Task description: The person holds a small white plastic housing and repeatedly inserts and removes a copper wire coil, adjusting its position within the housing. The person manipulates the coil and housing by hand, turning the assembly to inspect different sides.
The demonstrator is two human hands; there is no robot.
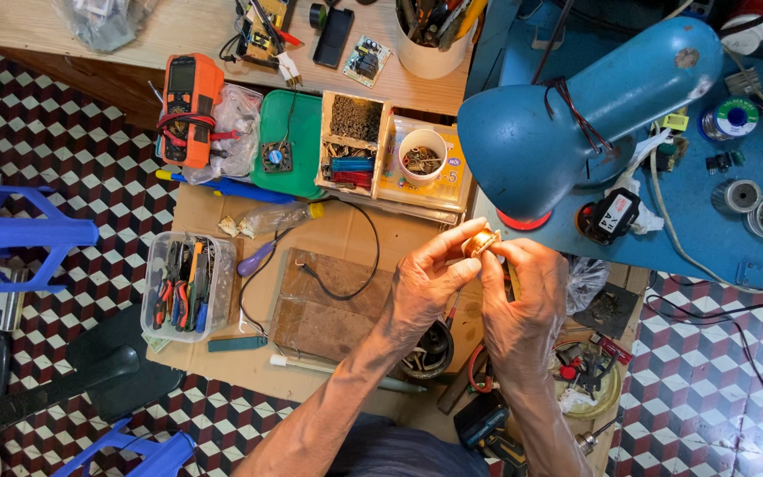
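Note:
Both my hands are raised together under the shade of a blue desk lamp [567, 115]. My left hand [426, 287] pinches a small round copper-coloured coil [480, 242] between thumb and fingers. My right hand [523, 305] closes on the same coil from the right side, fingertips touching it. The coil glows in the lamp light. Below my hands lie a worn wooden board [328, 305] with a black wire [346, 265] on it, and a dark round part [430, 353] half hidden by my left wrist.
An orange multimeter [189, 108], a green tray [298, 146] with a small fan, a compartment box [352, 141] and a white cup [422, 155] sit at the back. A clear tub of pliers [183, 287] stands left. Solder spools [735, 119] lie on the blue bench at right. Blue stools [19, 238] stand on the checkered floor.

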